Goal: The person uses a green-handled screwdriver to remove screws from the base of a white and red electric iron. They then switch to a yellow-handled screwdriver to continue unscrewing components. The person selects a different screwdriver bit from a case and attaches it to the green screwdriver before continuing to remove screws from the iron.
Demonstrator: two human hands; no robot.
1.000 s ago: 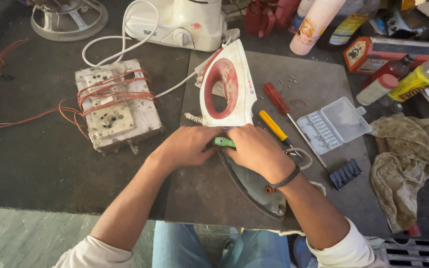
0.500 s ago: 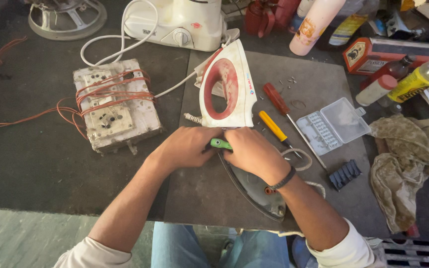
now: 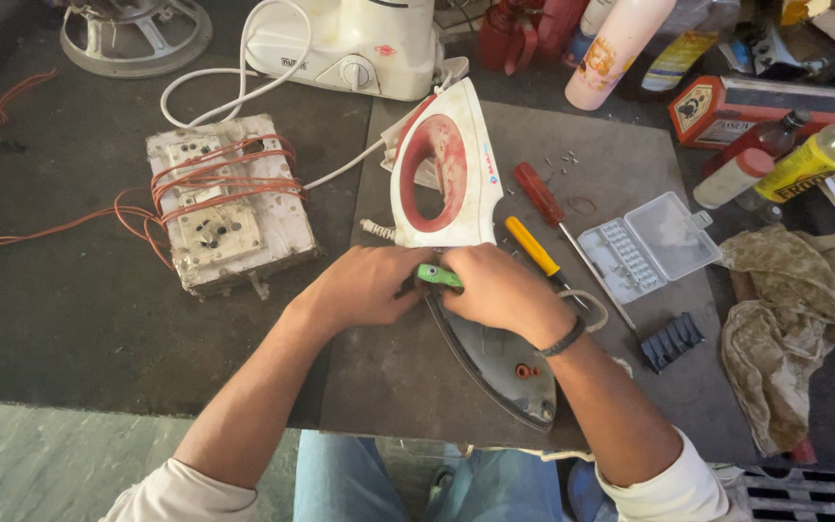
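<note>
A dismantled clothes iron lies on a dark mat (image 3: 620, 164). Its white and red upper shell (image 3: 445, 169) rests beyond my hands. Its grey soleplate (image 3: 500, 362) runs toward me, under my right forearm. My left hand (image 3: 364, 285) and my right hand (image 3: 500, 290) meet over the soleplate's far end. Together they close around a green-handled tool (image 3: 437, 276), of which only a short piece shows between them. The tool's tip is hidden.
A socket board wrapped in orange wire (image 3: 224, 203) lies left of my hands. A red screwdriver (image 3: 539, 193), a yellow screwdriver (image 3: 533, 247), an open clear parts box (image 3: 649, 244), a rag (image 3: 804, 309), bottles and a white mixer base (image 3: 359, 43) crowd the right and back.
Both hands have stayed clasped on the green tool over the soleplate, shifting only slightly. Nothing else has moved.
</note>
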